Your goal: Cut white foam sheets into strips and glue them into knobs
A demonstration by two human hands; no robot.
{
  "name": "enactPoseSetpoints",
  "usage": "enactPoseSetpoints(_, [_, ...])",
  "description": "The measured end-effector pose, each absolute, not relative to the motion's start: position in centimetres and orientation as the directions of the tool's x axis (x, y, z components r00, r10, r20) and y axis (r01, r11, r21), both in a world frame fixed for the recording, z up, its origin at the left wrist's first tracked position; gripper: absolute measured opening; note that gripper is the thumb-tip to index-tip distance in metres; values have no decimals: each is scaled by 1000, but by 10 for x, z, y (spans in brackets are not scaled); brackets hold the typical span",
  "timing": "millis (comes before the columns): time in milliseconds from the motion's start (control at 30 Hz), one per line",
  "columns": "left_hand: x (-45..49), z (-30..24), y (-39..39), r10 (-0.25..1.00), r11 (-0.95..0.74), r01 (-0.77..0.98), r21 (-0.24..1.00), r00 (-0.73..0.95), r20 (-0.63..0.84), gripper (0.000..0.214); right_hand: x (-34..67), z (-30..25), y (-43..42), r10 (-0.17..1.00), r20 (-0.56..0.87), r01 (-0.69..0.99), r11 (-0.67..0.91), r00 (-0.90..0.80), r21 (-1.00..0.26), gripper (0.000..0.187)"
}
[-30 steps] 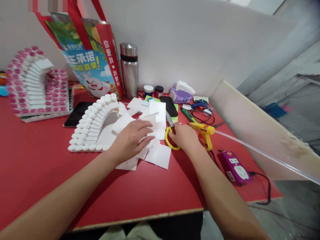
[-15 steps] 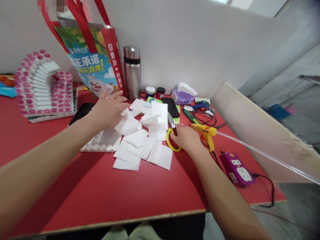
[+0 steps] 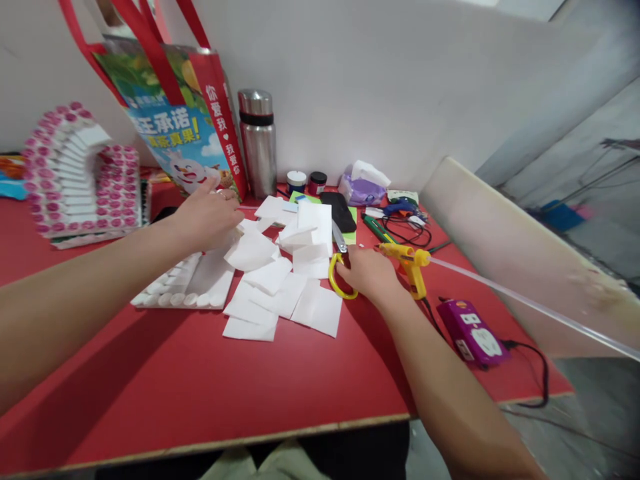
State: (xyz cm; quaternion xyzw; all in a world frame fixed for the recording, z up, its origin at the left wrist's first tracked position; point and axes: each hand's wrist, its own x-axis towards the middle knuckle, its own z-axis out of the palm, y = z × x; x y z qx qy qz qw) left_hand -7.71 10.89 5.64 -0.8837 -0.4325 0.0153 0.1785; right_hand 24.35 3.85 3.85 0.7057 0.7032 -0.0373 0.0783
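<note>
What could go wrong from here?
1. The nozzle of the yellow glue gun sits close by the right hand; if hot, it might burn.
2. The long glue stick juts from the gun's back; a bump could swing the gun.
3. The left hand hides part of the white arch piece and might knock it.

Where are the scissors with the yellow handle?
In the head view, the scissors are just right of the middle, at the right hand, between the white paper pieces and the yellow glue gun.
</note>
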Motion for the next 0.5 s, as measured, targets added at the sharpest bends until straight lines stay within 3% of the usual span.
enactPoseSetpoints(100, [-76, 59, 104, 780, -539, 662, -521, 625, -13, 33, 243, 39, 39, 986, -167, 998, -2, 12, 61, 41])
enactPoseSetpoints(267, [-67, 58, 97, 787, -564, 704, -432, 617, -21, 37, 243, 39, 38, 983, -184, 998, -1, 13, 66, 39])
enactPoseSetpoints(400, [-92, 65, 90, 771, -596, 780, -192, 622, 136, 68, 245, 38, 39, 985, -173, 998, 20, -9, 60, 37])
enactPoseSetpoints(467, [-114, 71, 81, 843, -486, 874, 8, 466, 269, 73, 245, 37, 40, 986, -165, 998, 21, -11, 58, 37])
enactPoseSetpoints(500, [-124, 72, 74, 906, -342, 933, 109, 296, 301, 74, 245, 37, 41, 986, -165, 998, 17, -7, 57, 38])
